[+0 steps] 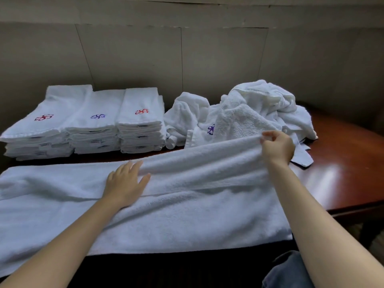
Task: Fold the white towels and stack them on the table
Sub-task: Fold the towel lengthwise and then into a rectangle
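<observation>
On towel (187, 215): left hand (124, 181) flat; right hand (277, 147) pinches edge.

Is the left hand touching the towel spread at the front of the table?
Touching. The head view shows the left hand lying flat on the spread towel, fingers straight, with no gap visible beneath the palm.

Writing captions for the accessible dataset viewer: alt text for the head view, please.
A person's left hand presses flat on a large white towel spread across a glossy wooden table, while the right hand pinches and lifts its far edge. Behind lie three stacks of folded towels with red or purple emblems and a heap of unfolded towels.
</observation>
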The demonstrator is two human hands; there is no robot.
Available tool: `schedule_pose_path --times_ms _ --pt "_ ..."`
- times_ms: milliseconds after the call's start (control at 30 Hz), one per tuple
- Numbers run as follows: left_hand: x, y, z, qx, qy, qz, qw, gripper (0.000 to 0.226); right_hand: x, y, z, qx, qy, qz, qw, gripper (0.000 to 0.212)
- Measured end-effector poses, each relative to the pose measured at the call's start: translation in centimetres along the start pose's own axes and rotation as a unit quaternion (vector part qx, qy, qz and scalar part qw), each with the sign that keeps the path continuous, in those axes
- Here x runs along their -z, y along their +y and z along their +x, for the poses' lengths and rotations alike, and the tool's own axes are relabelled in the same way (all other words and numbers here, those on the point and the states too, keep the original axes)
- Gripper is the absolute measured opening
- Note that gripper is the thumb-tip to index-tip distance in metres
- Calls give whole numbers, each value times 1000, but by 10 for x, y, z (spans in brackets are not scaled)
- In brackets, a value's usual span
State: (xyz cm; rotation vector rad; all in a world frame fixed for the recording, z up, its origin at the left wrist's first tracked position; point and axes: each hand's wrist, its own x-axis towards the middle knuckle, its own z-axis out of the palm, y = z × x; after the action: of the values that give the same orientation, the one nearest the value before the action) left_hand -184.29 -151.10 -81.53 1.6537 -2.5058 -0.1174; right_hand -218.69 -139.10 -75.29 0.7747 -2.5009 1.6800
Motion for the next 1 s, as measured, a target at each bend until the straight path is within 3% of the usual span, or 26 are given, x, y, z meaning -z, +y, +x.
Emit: schedule_pose_path --times_ms 67,200,400,533,600,667,733,800,900,1000 --pt "1 -11 -1 14 -52 4 999 69 2 10 2 2 -20 -49 999 44" --pt "7 -30 -15 20 -116 27 993 86 -9 28 -5 -3 -168 -149 974 71" --pt "4 -40 -55 13 -137 54 989 89 2 39 16 37 -215 -186 958 68" --pt "6 -41 -75 24 -145 51 988 91 5 43 11 77 -169 -259 948 53" --pt "7 -44 -81 31 -137 45 989 85 -7 32 -10 107 -88 -364 921 45" --pt "15 -51 -77 60 -71 40 995 72 -25 15 -39 185 -48 -413 891 48" --pt "27 -70 -62 133 14 24 991 60 -49 -7 -77 289 -91 -374 877 50" --pt "38 -102 -49 212 50 16 976 53 -81 -30 -120 362 -164 -336 854 43" --pt "39 -154 -45 314 76 -37 946 53 -136 -66 -169 400 -293 -312 810 30" --pt "36 -184 -51 377 130 -107 911 64 -178 -94 -199 397 -427 -271 766 39"
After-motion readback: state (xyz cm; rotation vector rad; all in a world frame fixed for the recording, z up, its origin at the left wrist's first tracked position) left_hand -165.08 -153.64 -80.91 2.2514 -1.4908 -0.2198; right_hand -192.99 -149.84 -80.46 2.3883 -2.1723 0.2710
